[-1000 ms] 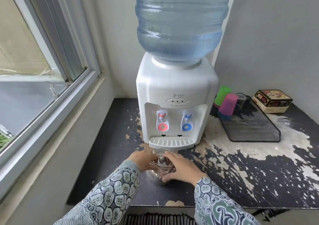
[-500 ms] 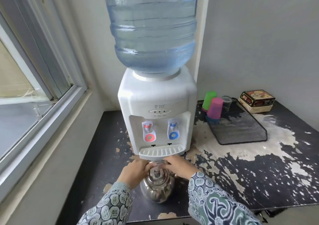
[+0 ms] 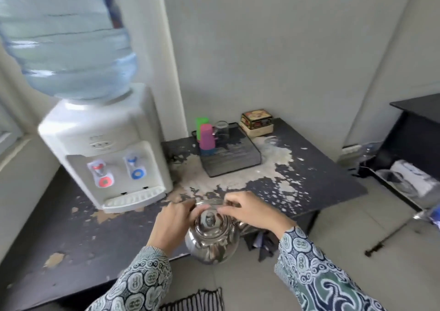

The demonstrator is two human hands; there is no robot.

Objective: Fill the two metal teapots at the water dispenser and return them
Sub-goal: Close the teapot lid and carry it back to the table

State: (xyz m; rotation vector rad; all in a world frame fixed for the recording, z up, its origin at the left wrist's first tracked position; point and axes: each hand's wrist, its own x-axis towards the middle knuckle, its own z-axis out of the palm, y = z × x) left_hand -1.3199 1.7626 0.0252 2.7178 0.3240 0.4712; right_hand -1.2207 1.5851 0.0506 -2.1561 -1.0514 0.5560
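Observation:
A shiny metal teapot (image 3: 212, 238) with its lid on hangs in the air over the table's front edge. My left hand (image 3: 170, 225) and my right hand (image 3: 252, 211) both grip its thin handle above the lid. The white water dispenser (image 3: 104, 148) stands on the table at the left, with a red tap, a blue tap and a drip tray. A big blue water bottle (image 3: 64, 39) sits on top of it. Only one teapot is in view.
The black table (image 3: 316, 167) has a peeling top. At its back right stand a dark tray (image 3: 233, 160) with a green cup (image 3: 202, 123), a pink cup (image 3: 207, 136) and a glass, plus a small box (image 3: 256, 121). A second dark table (image 3: 419, 129) stands at the far right.
The teapot has come up off the table in front of the dispenser and moved toward me and to the right. My view has swung right, away from the window.

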